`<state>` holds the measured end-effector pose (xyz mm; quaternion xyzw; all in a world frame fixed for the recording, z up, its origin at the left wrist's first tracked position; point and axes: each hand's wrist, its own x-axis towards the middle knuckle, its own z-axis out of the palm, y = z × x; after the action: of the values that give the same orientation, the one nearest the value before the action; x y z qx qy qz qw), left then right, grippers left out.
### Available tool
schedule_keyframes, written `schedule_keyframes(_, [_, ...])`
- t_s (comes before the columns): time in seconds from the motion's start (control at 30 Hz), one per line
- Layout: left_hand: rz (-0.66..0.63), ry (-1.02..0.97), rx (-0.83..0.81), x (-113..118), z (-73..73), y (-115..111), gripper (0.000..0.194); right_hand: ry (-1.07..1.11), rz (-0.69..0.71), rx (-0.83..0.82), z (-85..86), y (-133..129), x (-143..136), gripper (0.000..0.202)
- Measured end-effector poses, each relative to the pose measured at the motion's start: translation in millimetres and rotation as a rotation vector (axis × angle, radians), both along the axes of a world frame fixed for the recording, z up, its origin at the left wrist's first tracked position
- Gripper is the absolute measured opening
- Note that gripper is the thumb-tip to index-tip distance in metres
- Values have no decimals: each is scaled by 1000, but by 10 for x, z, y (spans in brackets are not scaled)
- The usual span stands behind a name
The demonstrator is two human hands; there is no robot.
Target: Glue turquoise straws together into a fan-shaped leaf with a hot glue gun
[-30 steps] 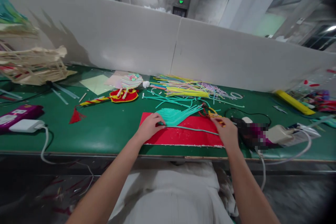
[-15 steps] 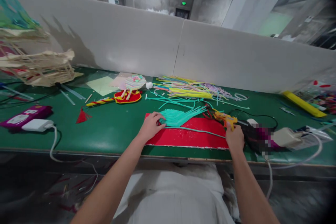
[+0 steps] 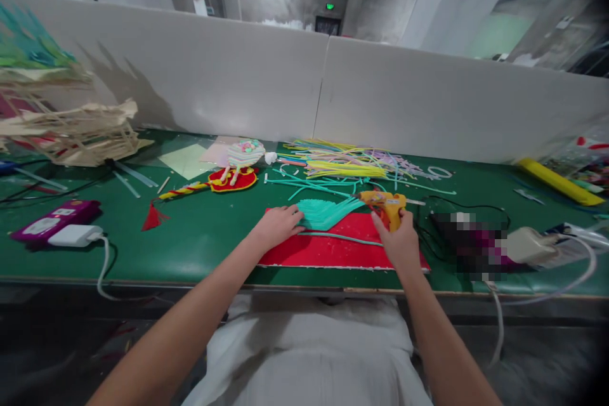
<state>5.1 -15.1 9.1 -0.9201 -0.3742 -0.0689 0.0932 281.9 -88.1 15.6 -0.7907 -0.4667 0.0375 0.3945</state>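
Observation:
My right hand (image 3: 401, 238) is wrapped round the handle of a yellow hot glue gun (image 3: 389, 203), its nozzle pointing left at the narrow end of a fan of teal pipe cleaners (image 3: 320, 214). The fan lies on a red board (image 3: 333, 252), its strands packed closely side by side. My left hand (image 3: 280, 226) rests over the board's left part, fingers stretched out and touching the fan's left edge; the thumb is hidden. One loose teal pipe cleaner (image 3: 340, 238) runs across the board in front of the fan.
Behind lie loose teal stems (image 3: 314, 185) and a pile of coloured pipe cleaners (image 3: 352, 162). A red and yellow tasselled ornament (image 3: 233, 179) is at left. Power strips (image 3: 57, 222) with cables flank the workplace. A wooden stick structure (image 3: 80, 133) stands far left, and a partition (image 3: 228, 76) backs the table.
My right hand has brought the glue gun left and over the board, its nozzle now at the fan's narrow end. My left hand's fingers have flattened at the fan's left edge.

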Motion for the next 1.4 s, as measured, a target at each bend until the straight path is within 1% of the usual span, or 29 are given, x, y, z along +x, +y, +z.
schedule_keyframes(0.1, [-73,82,11,-62,45,56,24,-9,49,-21,-69,2,-170,72])
schedule_keyframes(0.17, [-95,94,28,-100,33,81,22,0,68,-34,-117,4,-245,71])
schedule_keyframes(0.27, [-122,64,75,-114,-6,100,25,25,83,-70,-166,-2,-313,67])
schedule_keyframes(0.4, [-126,-55,98,-50,-12,138,28,15,68,-96,-191,-12,-363,60])
schedule_keyframes(0.5, [-135,-178,40,19,4,189,23,-3,51,-124,-191,-8,-393,58])
schedule_keyframes(0.6, [-153,-319,-47,72,-28,223,22,-14,31,-150,-191,11,-419,58])
schedule_keyframes(0.7, [-103,-447,-170,98,-93,213,25,-38,42,-125,-214,28,-451,59])
schedule_keyframes(0.77, [-35,-480,-253,102,-124,190,26,-95,72,-50,-247,25,-481,59])
schedule_keyframes(0.83, [27,-493,-289,98,-137,170,26,-186,99,46,-288,7,-522,57])
schedule_keyframes(0.93, [67,-527,-287,91,-137,158,28,-320,107,133,-337,-33,-584,53])
schedule_keyframes(1.07, [86,-566,-288,87,-142,162,27,-407,82,161,-356,-53,-630,46])
schedule_keyframes(1.2, [104,-591,-270,86,-152,171,26,-447,123,146,-363,-33,-634,43])
schedule_keyframes(1.4, [113,-609,-292,91,-144,168,25,-433,160,140,-389,-20,-623,42])
